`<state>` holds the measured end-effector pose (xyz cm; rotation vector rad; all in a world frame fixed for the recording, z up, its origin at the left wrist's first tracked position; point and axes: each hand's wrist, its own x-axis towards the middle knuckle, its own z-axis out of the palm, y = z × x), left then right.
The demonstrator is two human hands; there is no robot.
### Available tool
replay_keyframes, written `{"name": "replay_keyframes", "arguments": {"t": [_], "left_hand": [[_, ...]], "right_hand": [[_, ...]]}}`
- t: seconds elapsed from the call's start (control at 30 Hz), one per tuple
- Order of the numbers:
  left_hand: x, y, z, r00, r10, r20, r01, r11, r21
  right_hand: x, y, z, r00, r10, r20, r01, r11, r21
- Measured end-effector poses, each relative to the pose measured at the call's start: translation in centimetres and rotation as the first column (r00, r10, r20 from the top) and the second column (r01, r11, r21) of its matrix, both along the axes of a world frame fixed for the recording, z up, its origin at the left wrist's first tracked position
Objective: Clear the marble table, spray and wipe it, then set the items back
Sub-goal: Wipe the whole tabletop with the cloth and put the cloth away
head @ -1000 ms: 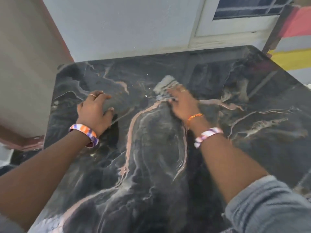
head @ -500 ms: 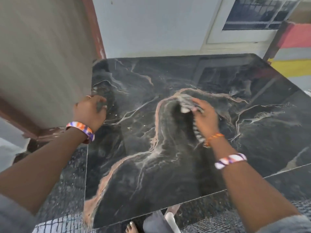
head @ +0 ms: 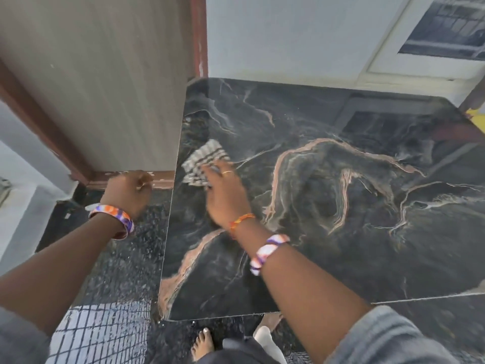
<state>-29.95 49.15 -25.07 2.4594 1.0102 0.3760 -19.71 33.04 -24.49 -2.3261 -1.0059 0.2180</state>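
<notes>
My right hand [head: 225,198] lies flat on a grey-and-white checked cloth [head: 203,164], fingers stretched out and pressing it down on the marble table [head: 354,206]. The cloth sits near the table's left edge, at about nine o'clock on the slab from where I stand, and its far end fans out past my fingertips toward eleven o'clock. A thin ring shows on one finger, with an orange thread band and a purple, white and orange bracelet [head: 267,252] on that wrist.

My left hand [head: 128,191] is off the table, out at nine o'clock beyond its edge, in front of the reddish-brown bottom edge of a wooden panel [head: 105,88]. Its fingers are curled inward, but they are blurred and I cannot tell whether they grasp anything. A matching bracelet [head: 112,219] rings that wrist. The two hands are apart, with the table's left edge running between them.

The tabletop is black with pale pink and white veins, and its far part mirrors a window frame. At six o'clock, under the near edge, my bare foot [head: 200,342] stands on the dark speckled floor [head: 126,258], and a checked mat [head: 99,334] lies at seven o'clock.
</notes>
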Motion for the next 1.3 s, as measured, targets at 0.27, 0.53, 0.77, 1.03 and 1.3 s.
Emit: {"name": "replay_keyframes", "arguments": {"t": [0.27,0.53,0.77,1.03,1.3], "left_hand": [[0.2,2.7,2.7,0.991,0.13,0.025,-0.132,0.988,0.082],[7.4,0.4,3.4,0.999,-0.048,0.025,0.047,0.998,0.042],[16.3,-0.8,3.7,0.985,-0.162,0.063,0.155,0.983,0.103],[17.2,3.0,1.6,0.994,-0.044,0.1,0.028,0.988,0.154],[14.3,6.3,0.5,0.984,0.163,0.068,-0.169,0.98,0.104]], "right_hand": [[-1.6,2.3,2.7,0.898,0.294,-0.327,-0.207,0.938,0.277],[15.4,-6.5,3.7,0.859,-0.339,-0.383,0.501,0.709,0.496],[26.3,-10.6,-0.9,0.73,-0.679,0.072,0.682,0.718,-0.14],[32.7,0.3,-0.6,0.88,-0.457,0.126,0.474,0.854,-0.216],[18.2,14.0,0.9,0.942,0.256,-0.216,-0.228,0.962,0.148]]}}
